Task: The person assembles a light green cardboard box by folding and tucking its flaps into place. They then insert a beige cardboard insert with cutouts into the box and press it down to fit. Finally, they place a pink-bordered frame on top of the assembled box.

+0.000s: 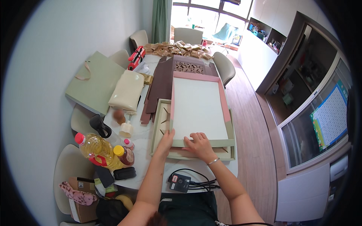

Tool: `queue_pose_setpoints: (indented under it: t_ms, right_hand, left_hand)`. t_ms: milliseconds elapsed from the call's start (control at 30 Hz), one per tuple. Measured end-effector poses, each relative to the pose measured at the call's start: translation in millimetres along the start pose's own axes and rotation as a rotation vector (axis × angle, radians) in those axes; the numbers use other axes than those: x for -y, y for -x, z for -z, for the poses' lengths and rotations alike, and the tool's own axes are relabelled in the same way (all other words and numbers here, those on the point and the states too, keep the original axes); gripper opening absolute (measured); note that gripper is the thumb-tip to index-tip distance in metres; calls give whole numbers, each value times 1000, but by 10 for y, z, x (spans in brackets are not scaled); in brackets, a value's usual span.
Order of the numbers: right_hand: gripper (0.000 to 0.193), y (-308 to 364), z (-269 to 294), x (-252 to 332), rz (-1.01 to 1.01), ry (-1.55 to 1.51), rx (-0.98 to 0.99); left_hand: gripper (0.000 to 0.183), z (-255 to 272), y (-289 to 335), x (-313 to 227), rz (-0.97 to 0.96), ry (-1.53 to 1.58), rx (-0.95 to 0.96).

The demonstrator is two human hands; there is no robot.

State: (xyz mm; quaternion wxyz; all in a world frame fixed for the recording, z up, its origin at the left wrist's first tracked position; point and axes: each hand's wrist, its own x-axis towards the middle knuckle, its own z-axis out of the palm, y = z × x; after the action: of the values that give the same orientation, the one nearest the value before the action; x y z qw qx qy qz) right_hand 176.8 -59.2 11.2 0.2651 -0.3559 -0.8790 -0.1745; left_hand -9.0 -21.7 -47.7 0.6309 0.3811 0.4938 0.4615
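Observation:
A shallow box (200, 107) with a white inside, pink side walls and a pale green near wall lies over a larger pale green tray (154, 145). Cream lining with dark slits shows in the tray's uncovered left strip. My left hand (166, 143) grips the box at its near left corner, fingers along the outer side. Over the near wall bends my right hand (200, 146), its fingertips inside the box and its thumb toward the outer side. A bracelet circles the right wrist. The underside of the box is hidden.
Brown card sheets (161, 84) lie behind and left. Many small packets (177, 49) cover the table's far end. Left stand an oil bottle (98, 148), a yellow-capped jar (123, 155) and a cream bundle (127, 90). A black device (180, 183) with cables lies near the front edge.

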Motion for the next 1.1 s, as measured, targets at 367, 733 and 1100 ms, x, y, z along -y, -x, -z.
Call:
queue_pose_setpoints:
  t_ms: [367,733,1100]
  right_hand:
    - [31,49,-74,80,22,-63,116]
    - [9,74,55,6,7,-57,-36]
    - [6,182,-52,-5,-131,-189,155]
  left_hand:
    - [53,-28,249,-232,104,122,118]
    - [59,198,52,-106,-29,98,45]
    - [60,100,412,-125,-496,-210,66]
